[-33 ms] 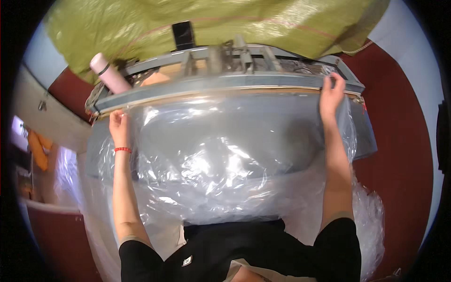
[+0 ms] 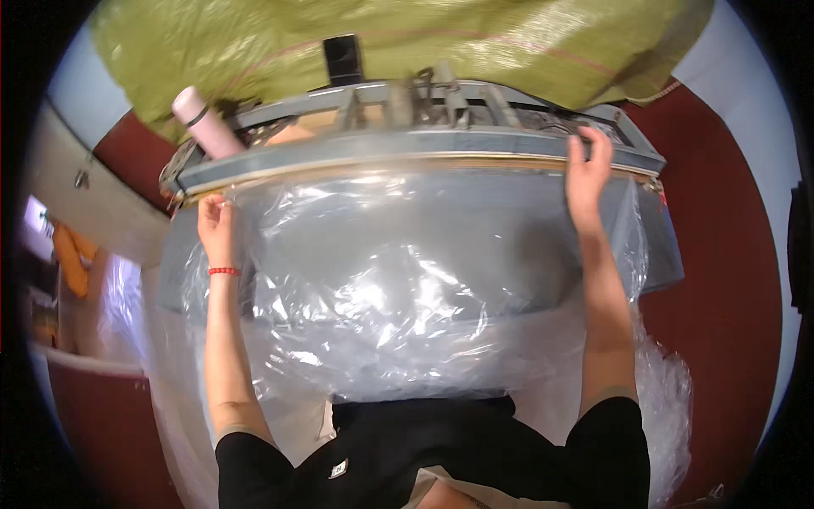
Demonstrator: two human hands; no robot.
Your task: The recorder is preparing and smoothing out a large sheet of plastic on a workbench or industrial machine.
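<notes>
A clear plastic sheet (image 2: 373,297) lies over the sloping grey metal front of a machine and hangs down toward my body. On the left, my left hand (image 2: 215,227), with a red bead bracelet at the wrist, pinches the upper edge of the sheet just below the machine's grey bar (image 2: 398,148). My right hand (image 2: 588,180) is raised at the right end of that bar, its thumb and fingers apart with nothing seen between them. The sheet's right edge drops beside my right forearm.
A pink bottle (image 2: 209,125) leans on the machine's left end. Behind the frame, a black phone (image 2: 342,59) rests against a yellow-green woven tarp (image 2: 475,42). More loose plastic (image 2: 666,407) bunches at the lower right, and a door (image 2: 93,178) stands at left.
My right hand has shifted left along the bar, away from the sheet's right edge, and its fingers have spread. My left hand keeps its pinch. The view has turned slightly.
</notes>
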